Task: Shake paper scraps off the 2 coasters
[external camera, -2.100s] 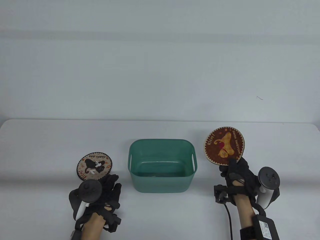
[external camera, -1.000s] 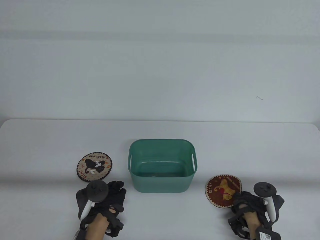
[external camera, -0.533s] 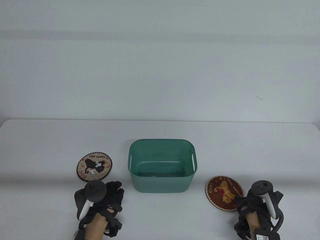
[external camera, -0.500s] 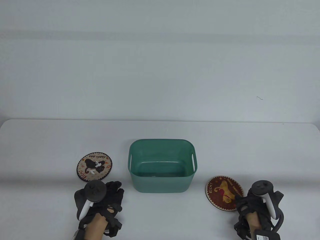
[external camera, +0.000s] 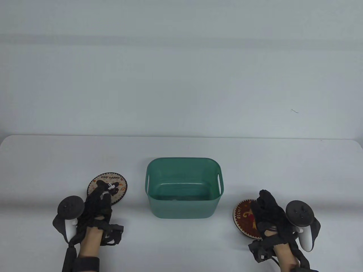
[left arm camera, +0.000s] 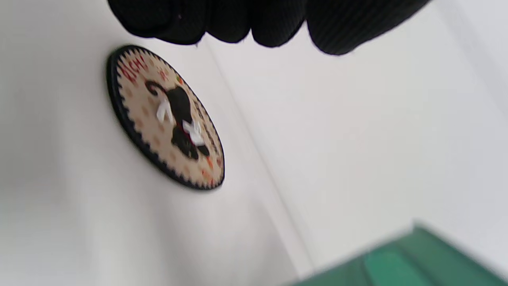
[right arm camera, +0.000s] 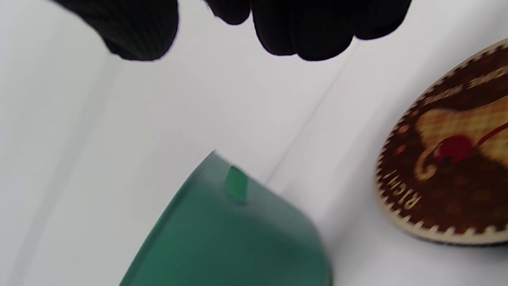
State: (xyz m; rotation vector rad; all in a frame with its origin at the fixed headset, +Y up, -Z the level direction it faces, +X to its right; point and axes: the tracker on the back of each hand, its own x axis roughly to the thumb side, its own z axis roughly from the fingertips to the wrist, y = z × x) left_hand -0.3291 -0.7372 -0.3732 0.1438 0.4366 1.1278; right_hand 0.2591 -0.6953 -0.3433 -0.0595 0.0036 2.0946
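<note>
The cat coaster [external camera: 114, 180] lies flat on the table left of the bin, with white paper scraps [external camera: 111, 187] on it. My left hand [external camera: 99, 193] reaches over its near edge; in the left wrist view the fingers [left arm camera: 270, 22] hover above the cat coaster [left arm camera: 166, 119] and its scraps [left arm camera: 192, 133] without gripping it. The brown coaster [external camera: 241, 217] lies flat to the right of the bin, with no scraps visible on it. My right hand [external camera: 263, 202] covers its right part with relaxed fingers. The right wrist view has the brown coaster [right arm camera: 456, 159] apart from the fingers [right arm camera: 301, 28].
A green plastic bin [external camera: 184, 159] stands between the two coasters, with some pale scraps on its floor. Its wall shows in the left wrist view [left arm camera: 397, 262] and the right wrist view [right arm camera: 238, 238]. The white table ends at a pale wall behind.
The right hand lowered the brown coaster to the table, let it go, and now lies over it. The left hand moved left and forward over the cat coaster.
</note>
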